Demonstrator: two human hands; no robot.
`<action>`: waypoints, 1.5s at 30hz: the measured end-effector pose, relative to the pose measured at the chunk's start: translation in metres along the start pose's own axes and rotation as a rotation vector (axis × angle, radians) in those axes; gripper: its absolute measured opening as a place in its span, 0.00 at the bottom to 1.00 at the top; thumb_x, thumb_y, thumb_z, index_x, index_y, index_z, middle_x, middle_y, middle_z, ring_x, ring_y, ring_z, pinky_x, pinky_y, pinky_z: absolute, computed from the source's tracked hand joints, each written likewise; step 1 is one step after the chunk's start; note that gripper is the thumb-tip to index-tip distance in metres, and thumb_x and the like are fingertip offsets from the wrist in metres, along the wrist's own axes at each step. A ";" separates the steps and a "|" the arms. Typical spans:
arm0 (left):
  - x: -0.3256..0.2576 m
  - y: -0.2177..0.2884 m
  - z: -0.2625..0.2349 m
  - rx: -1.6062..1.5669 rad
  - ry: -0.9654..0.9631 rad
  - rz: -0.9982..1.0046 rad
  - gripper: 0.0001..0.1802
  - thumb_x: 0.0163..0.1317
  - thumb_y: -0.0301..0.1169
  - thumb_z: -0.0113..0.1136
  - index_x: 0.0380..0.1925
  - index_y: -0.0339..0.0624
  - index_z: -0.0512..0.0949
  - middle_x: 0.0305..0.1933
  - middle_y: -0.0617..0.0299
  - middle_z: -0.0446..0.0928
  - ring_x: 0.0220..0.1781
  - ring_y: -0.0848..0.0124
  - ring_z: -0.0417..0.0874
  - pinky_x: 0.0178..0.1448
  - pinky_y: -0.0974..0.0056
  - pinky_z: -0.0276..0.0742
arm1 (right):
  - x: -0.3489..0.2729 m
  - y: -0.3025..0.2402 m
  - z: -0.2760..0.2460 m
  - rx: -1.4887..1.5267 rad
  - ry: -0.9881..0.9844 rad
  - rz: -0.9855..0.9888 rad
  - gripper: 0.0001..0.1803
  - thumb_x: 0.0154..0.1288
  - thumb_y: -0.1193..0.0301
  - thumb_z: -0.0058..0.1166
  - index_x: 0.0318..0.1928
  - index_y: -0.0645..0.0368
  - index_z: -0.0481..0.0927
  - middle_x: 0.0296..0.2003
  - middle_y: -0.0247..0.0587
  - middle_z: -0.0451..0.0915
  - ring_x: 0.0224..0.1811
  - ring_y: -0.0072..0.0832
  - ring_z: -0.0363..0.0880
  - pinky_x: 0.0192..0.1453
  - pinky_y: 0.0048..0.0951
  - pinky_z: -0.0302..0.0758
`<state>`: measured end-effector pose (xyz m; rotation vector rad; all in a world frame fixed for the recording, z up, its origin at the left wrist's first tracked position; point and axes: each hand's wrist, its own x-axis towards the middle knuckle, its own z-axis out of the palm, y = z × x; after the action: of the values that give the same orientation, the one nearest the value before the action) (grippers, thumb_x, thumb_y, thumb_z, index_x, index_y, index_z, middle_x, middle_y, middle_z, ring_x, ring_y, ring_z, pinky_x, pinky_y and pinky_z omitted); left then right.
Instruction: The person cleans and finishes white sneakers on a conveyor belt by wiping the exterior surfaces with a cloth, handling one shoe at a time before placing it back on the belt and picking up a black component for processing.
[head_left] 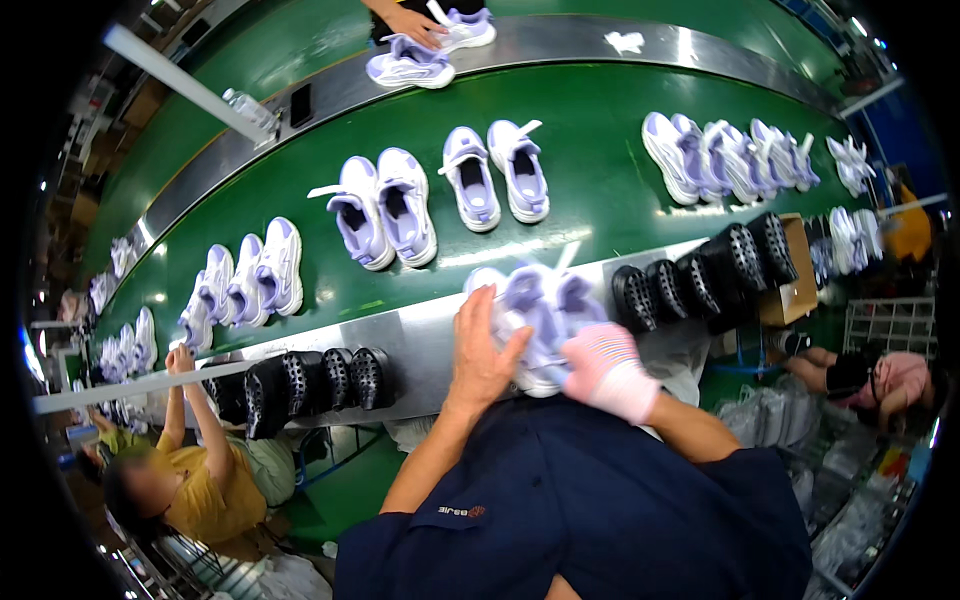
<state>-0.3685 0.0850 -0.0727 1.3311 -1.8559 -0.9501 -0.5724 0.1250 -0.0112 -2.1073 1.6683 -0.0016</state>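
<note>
Close in front of me, at the metal edge of the green conveyor, is a pair of white and lilac sneakers (530,315), somewhat blurred. My bare left hand (484,355) grips the left shoe, fingers along its outer side and thumb toward the middle. A pink and white striped knit glove covers my right hand (612,372), which is closed on the near end of the right shoe. Its fingertips are partly hidden against the shoe. A pale strap sticks up from the far side of the pair.
More sneaker pairs (385,210) stand on the green belt (590,160). Black perforated shoe forms (305,385) line the metal ledge at left, others (700,280) at right by a cardboard box (797,275). A co-worker in yellow (225,480) sits left; another person's hand (415,25) touches sneakers across the belt.
</note>
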 end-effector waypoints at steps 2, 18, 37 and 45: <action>-0.010 -0.027 0.005 0.100 -0.045 -0.084 0.42 0.61 0.42 0.73 0.69 0.30 0.67 0.69 0.36 0.69 0.70 0.41 0.69 0.74 0.47 0.65 | 0.009 -0.024 0.051 0.036 -0.033 0.019 0.16 0.55 0.55 0.66 0.30 0.57 0.88 0.26 0.52 0.84 0.33 0.50 0.86 0.41 0.51 0.81; -0.009 0.028 -0.036 0.125 0.006 0.080 0.10 0.63 0.20 0.63 0.45 0.36 0.83 0.45 0.50 0.83 0.44 0.56 0.85 0.49 0.59 0.81 | -0.117 0.238 0.090 -0.160 0.692 0.903 0.35 0.61 0.60 0.70 0.64 0.64 0.73 0.60 0.56 0.75 0.61 0.52 0.76 0.64 0.46 0.76; 0.021 0.080 0.010 0.073 -0.874 0.397 0.30 0.53 0.45 0.78 0.54 0.44 0.84 0.51 0.55 0.81 0.51 0.54 0.77 0.56 0.54 0.76 | -0.111 0.042 -0.019 0.193 -0.065 0.107 0.32 0.65 0.40 0.59 0.39 0.61 0.80 0.30 0.52 0.82 0.36 0.52 0.84 0.42 0.47 0.81; 0.015 0.020 0.011 0.559 -0.411 0.225 0.31 0.51 0.38 0.77 0.51 0.30 0.78 0.44 0.43 0.81 0.50 0.46 0.79 0.58 0.46 0.74 | -0.080 0.018 0.012 0.255 -0.283 0.316 0.31 0.67 0.43 0.58 0.36 0.64 0.83 0.28 0.57 0.84 0.37 0.54 0.85 0.45 0.49 0.80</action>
<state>-0.3912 0.0771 -0.0596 1.2493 -2.6657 -0.6377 -0.6075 0.1997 -0.0067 -1.5632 1.7063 0.1656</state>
